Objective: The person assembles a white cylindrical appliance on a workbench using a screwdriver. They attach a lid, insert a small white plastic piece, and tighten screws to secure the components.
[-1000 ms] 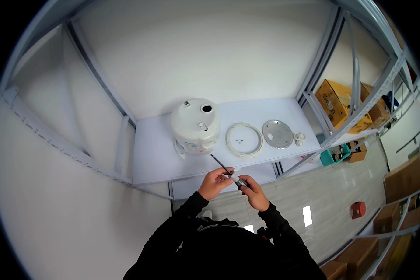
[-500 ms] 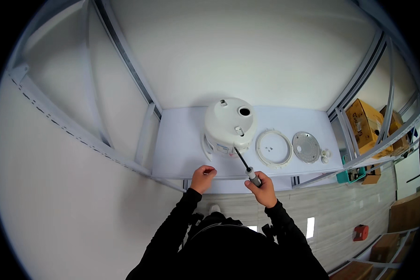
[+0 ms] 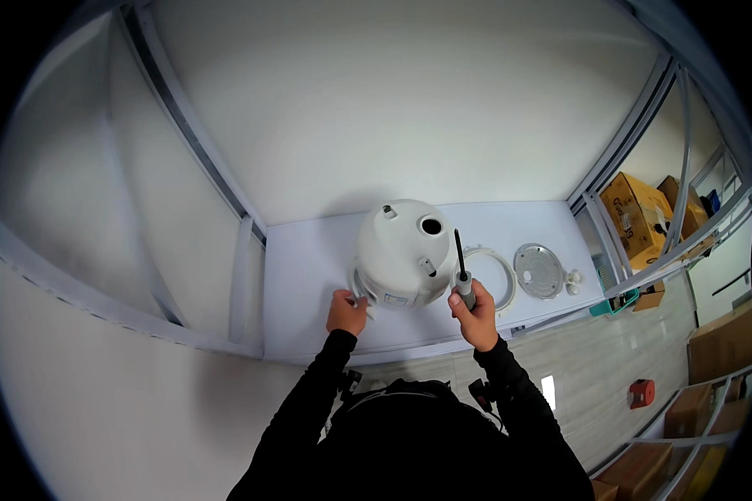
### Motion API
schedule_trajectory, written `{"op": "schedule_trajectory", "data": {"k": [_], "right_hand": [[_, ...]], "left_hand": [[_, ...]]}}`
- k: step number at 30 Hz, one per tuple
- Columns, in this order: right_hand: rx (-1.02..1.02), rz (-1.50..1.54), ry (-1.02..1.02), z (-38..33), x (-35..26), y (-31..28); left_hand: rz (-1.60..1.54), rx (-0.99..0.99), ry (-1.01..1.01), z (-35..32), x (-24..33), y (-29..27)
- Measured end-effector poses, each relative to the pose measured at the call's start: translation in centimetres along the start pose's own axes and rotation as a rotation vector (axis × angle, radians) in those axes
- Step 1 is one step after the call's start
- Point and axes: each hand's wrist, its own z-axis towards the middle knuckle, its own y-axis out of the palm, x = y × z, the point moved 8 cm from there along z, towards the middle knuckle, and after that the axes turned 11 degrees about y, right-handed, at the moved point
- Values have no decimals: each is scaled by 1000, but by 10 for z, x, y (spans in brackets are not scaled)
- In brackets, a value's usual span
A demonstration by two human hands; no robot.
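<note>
A large rounded white tank [image 3: 397,250] stands on the white table, with a dark round hole and small fittings on top. My right hand [image 3: 476,316] grips a screwdriver [image 3: 464,288] by its grey handle; its dark shaft points up beside the tank's right side. At the tank's near left, my left hand [image 3: 347,311] has fingers and thumb closed around a curved white strip [image 3: 370,316], partly hidden by the fingers. Right of the tank lies a white ring [image 3: 510,284], partly covered by my right hand. Farther right are a round grey perforated plate [image 3: 540,270] and small white parts [image 3: 573,280].
Metal frame posts rise at both sides of the white table [image 3: 305,259], with a wall behind. A yellow cardboard box [image 3: 635,219] and a teal basket [image 3: 617,302] are at the right. A red object [image 3: 642,393] sits on the floor, near shelves with boxes.
My left hand has moved forward to the curved strip beside the tank. The right hand has raised the screwdriver, and its tip has left the tank's front. The view has shifted slightly.
</note>
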Motion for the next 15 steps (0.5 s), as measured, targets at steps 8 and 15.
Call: {"op": "schedule_trajectory", "data": {"k": [8, 15], "right_hand": [[-75, 70, 84, 23, 0, -23], [-200, 68, 94, 53, -3, -46]], "left_hand": [[120, -49, -199, -1, 13, -5], [259, 50, -182, -7, 11, -6]]}}
